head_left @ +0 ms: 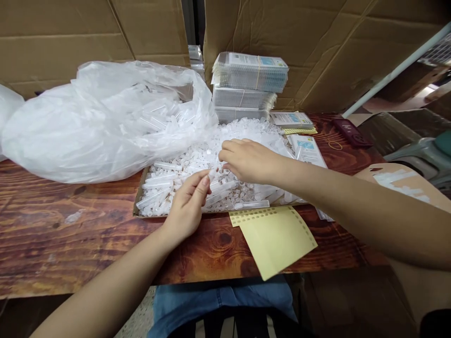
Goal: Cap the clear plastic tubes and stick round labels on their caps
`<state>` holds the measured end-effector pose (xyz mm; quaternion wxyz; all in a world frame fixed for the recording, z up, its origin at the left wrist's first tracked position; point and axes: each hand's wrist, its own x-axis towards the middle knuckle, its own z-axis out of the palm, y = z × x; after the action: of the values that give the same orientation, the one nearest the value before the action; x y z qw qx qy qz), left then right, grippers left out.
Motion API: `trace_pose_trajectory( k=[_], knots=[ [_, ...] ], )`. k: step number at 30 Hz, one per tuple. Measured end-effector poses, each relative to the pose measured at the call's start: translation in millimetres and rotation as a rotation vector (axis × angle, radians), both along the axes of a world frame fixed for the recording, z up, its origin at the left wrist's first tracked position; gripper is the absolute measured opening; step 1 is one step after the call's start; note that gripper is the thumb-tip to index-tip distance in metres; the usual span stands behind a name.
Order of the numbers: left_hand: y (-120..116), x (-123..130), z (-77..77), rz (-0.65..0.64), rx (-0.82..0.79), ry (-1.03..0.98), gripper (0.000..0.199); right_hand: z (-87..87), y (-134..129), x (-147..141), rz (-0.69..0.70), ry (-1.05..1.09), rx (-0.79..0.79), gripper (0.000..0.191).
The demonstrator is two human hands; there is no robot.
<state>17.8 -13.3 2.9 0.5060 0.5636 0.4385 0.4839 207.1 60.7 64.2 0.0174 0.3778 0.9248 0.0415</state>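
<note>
A shallow cardboard tray (138, 199) holds a heap of small translucent white plastic caps (246, 129) mixed with clear plastic tubes (252, 204). Over the tray's front part is my left hand (186, 202), its thumb pressed against the curled fingers in a pinch. A small whitish piece seems to show at its fingertips, too small to name. My right hand (246, 162) hovers just right of it above the caps, fingers bent and closed towards the thumb. What lies inside its grip is hidden. Beneath the tray's front edge sticks out a yellow sticker sheet (278, 241) with small printed marks.
A large clear plastic bag (70, 126) of tubes leans over the tray's left side. Behind stand banded stacks of clear printed packs (250, 72). At right lie more packs (292, 119), a rubber band (335, 146) and a dark red device (352, 132). Cardboard (299, 28) walls the back.
</note>
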Motion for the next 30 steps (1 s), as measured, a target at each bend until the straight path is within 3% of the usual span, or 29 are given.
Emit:
trace_pose_trajectory(
  k=[3,7,12,14,17,21,25,30],
  knots=[
    [-7,1,-6.2,-0.071,0.114,0.144,0.035,-8.9,10,-11,0.044,-0.147,0.042,0.024],
    [-8,0,-11.2,-0.090,0.168,0.181,0.025,-23.3,22,-25,0.149,-0.211,0.171,0.029],
    [-3,0,-11.7,-0.130,0.230,0.261,0.018,-16.2,39,-34,0.197,-0.225,0.138,0.020],
    [-2,0,-11.6,-0.127,0.244,0.282,0.017,-7.5,40,-24,0.164,-0.084,0.104,0.017],
    [-1,-1,-12.2,-0.081,0.244,0.269,0.020,1.5,25,5,0.054,0.412,0.007,0.013],
    [0,-1,-12.2,-0.059,0.238,0.177,0.021,-6.0,-12,37,0.055,1.004,-0.280,0.013],
    [-1,1,-10.1,-0.102,0.254,0.146,0.020,-24.7,-39,41,0.063,1.180,-0.433,0.016],
    [-2,-1,-6.9,-0.131,0.272,0.159,0.020,-33.6,-49,38,0.067,1.200,-0.363,0.012]
  ],
)
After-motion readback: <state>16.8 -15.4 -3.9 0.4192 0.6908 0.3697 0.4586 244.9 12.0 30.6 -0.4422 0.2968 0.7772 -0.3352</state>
